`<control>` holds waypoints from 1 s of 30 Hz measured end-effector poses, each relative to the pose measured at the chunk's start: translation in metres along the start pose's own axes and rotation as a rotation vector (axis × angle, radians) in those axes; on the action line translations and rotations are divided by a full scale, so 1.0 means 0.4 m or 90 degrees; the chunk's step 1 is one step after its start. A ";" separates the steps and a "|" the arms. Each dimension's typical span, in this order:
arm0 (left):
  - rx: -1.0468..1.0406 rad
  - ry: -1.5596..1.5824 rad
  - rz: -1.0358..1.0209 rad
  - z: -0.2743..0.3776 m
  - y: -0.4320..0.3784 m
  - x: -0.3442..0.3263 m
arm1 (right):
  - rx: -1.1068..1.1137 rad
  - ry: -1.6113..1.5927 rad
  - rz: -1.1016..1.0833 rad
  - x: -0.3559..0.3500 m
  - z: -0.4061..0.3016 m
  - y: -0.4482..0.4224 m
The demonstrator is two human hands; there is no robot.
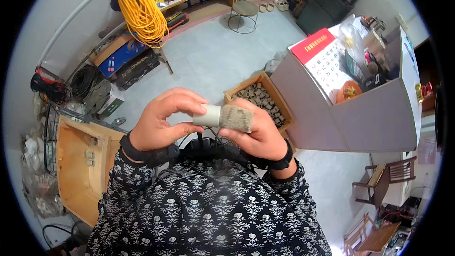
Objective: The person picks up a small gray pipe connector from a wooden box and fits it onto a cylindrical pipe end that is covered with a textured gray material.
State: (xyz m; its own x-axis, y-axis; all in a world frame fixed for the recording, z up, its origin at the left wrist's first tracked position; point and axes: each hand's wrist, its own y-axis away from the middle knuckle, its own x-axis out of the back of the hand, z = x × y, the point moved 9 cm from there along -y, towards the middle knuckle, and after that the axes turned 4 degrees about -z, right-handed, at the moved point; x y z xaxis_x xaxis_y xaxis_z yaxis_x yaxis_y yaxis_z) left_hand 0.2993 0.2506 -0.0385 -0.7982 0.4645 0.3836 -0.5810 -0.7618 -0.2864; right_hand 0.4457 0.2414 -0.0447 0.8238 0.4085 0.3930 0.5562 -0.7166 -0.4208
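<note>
My left hand [163, 119] grips a short pale grey cylindrical fitting [210, 115], fingertips above and thumb below its left end. My right hand [254, 131] is closed on a worn, fuzzy grey-brown pad [235, 118], whose left edge meets the right end of the fitting. Whether the pad reaches inside the fitting cannot be told. Beyond my right hand, a wooden box [288, 113] holds many similar short grey fittings. At the left, a wooden crate [80, 185] has a few such fittings inside.
A grey desk [320, 124] with a calendar [320, 60] and an orange bowl [348, 91] stands at the right. Coiled yellow cable [142, 14] hangs at the upper left. A round stool [245, 9] stands near the shelves. Wooden chairs [382, 179] are at the lower right.
</note>
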 end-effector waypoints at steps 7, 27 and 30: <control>-0.061 -0.113 -0.045 0.012 -0.145 -0.037 | -0.120 -0.111 0.361 0.225 0.086 0.176; -0.018 -0.272 0.068 0.102 -0.151 0.110 | -0.244 -0.120 0.379 0.221 0.100 0.245; 0.029 -0.256 0.138 0.152 0.043 0.244 | -0.226 -0.116 0.329 0.113 0.095 0.184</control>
State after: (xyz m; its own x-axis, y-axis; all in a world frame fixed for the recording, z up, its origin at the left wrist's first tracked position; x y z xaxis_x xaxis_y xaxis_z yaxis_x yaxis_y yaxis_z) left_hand 0.2212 0.2554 0.0474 -0.7702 0.0860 0.6320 -0.3923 -0.8452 -0.3630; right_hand 0.5281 0.2286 -0.0888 0.9981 0.0284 0.0546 0.0393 -0.9767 -0.2107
